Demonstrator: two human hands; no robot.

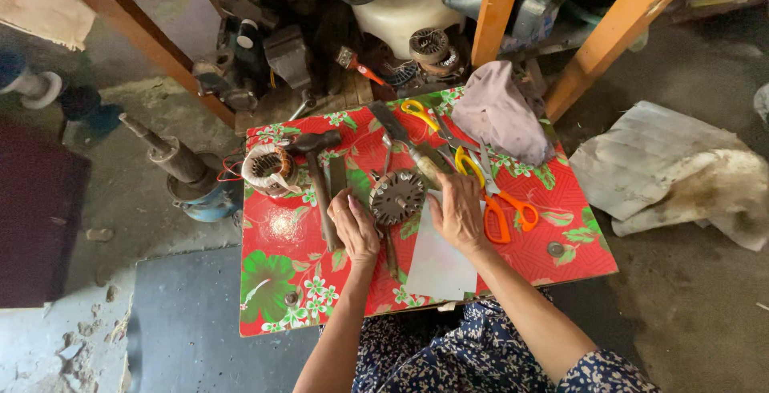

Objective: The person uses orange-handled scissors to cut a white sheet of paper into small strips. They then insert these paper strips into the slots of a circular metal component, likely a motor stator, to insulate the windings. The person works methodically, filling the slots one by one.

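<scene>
A round grey motor rotor (396, 197) with a short shaft sits on the red flowered table (276, 281). My left hand (355, 225) touches its left side and my right hand (458, 210) is at its right side; both seem to steady it. A white sheet (439, 261) lies under my right wrist. Next to my left hand lies a hammer (320, 181). Orange-handled scissors (506, 213) rest beside my right hand, with yellow-handled scissors (423, 112) farther back.
A copper-wound stator (268, 170) sits at the table's left edge, and a pinkish cloth (501, 112) at the back right. Motor parts and tools crowd the shelf behind (320, 32). A shafted motor (184, 173) stands on the floor left; crumpled paper (681, 173) lies right.
</scene>
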